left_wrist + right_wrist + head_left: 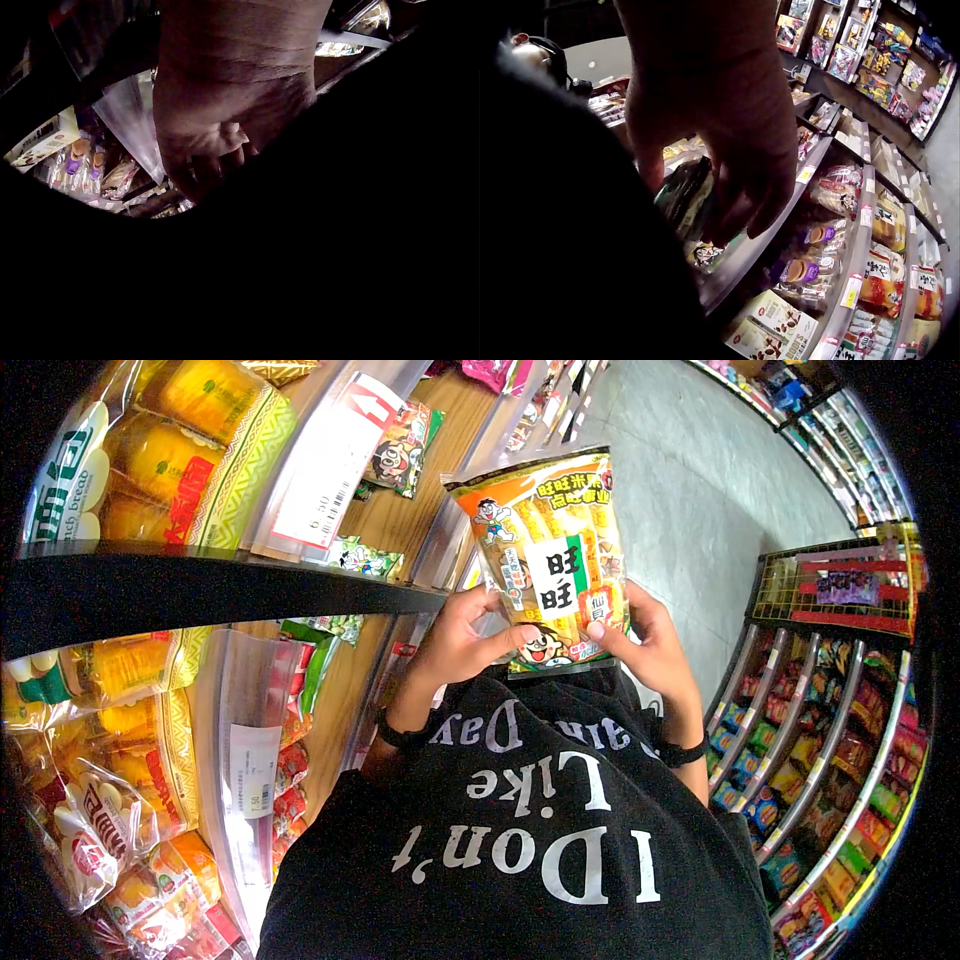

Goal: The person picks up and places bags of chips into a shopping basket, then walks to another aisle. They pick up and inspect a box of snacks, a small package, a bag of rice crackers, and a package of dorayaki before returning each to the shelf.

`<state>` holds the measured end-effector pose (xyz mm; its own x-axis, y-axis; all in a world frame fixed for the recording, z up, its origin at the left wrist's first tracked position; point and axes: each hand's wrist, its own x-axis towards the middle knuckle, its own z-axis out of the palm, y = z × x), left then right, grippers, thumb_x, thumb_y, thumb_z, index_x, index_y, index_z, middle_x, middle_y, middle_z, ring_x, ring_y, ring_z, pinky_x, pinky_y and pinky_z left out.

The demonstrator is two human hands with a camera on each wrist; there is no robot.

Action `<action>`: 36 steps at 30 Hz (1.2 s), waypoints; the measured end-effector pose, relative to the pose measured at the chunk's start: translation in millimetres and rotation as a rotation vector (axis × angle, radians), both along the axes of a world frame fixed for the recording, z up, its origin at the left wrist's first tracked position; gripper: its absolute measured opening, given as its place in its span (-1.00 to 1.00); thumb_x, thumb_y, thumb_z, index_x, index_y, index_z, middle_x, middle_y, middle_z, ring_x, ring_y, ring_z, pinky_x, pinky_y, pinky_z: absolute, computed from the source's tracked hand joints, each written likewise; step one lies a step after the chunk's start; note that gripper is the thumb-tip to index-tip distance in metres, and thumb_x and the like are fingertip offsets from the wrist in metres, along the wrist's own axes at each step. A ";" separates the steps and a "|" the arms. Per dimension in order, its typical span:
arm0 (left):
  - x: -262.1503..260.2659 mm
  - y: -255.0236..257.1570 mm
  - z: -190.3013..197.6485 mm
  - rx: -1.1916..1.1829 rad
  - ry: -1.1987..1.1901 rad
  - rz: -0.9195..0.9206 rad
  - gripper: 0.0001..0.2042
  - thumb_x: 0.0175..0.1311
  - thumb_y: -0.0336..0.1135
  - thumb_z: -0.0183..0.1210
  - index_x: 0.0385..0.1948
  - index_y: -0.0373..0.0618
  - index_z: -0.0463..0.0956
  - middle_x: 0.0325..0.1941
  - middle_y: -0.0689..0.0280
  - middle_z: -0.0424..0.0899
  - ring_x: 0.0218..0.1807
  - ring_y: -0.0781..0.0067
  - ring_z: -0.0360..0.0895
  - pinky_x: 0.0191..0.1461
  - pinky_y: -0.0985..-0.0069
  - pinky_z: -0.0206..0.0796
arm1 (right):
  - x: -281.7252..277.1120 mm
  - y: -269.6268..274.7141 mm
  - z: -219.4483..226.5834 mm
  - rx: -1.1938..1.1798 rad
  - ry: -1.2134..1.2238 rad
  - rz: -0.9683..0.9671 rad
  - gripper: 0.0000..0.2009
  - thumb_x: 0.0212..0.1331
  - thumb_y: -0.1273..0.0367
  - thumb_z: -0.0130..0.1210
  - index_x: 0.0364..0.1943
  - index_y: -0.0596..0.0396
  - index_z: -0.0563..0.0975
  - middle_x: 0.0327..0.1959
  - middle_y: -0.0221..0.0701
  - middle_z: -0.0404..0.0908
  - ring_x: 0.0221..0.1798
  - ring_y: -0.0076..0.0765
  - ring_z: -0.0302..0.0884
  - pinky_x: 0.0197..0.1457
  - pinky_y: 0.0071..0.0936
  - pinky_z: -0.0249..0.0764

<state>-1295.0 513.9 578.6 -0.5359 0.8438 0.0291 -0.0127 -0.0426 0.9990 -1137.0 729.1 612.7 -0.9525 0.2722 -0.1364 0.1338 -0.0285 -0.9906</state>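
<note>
Head view: at centre frame, both hands pinch the lower corners of an orange-and-green glossy plastic snack bag (545,555), left hand (455,640) and right hand (650,645), its long axis running up the frame. Shelves (200,575) at left hold packaged bread.

Left wrist view: mostly black; curled fingers (217,154) barely show.

Right wrist view: fingers (742,202) curl round the bag's dark edge (682,195).
</note>
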 end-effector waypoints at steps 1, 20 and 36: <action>-0.3 -0.9 1.8 -0.022 0.042 -0.020 -0.71 0.29 -0.32 0.42 -0.04 -0.25 0.67 -0.06 0.23 0.81 0.03 0.50 0.68 0.20 0.43 0.43 | 0.4 0.1 -0.2 -0.001 0.000 0.000 -0.59 0.26 0.31 0.38 0.13 0.20 0.59 0.03 -0.36 0.74 0.13 -0.49 0.57 0.34 -0.41 0.41; 2.0 8.8 -0.7 -0.102 0.036 -0.068 -0.63 0.33 -0.34 0.38 0.10 -0.27 0.54 0.03 0.24 0.75 0.05 0.48 0.65 0.18 0.43 0.46 | 1.8 -1.7 -4.4 -0.042 -0.062 -0.120 -0.68 0.29 0.35 0.35 0.04 0.22 0.63 -0.09 -0.37 0.77 0.00 -0.50 0.65 0.17 -0.46 0.52; 0.7 5.8 -25.3 0.067 -0.207 -0.109 -0.06 0.26 0.07 0.41 0.49 -0.29 0.04 0.45 0.02 0.32 0.48 0.16 0.31 0.50 0.16 0.21 | -4.6 -12.3 9.8 0.319 0.143 0.076 -0.48 0.12 0.32 0.44 0.18 0.17 0.60 0.10 -0.21 0.62 0.09 -0.18 0.60 0.25 -0.28 0.48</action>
<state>-1294.3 519.7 553.3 -0.4420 0.8969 -0.0142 -0.2251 -0.0956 0.9696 -1141.6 716.8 622.5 -0.9750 0.2075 0.0802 -0.0170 0.2898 -0.9569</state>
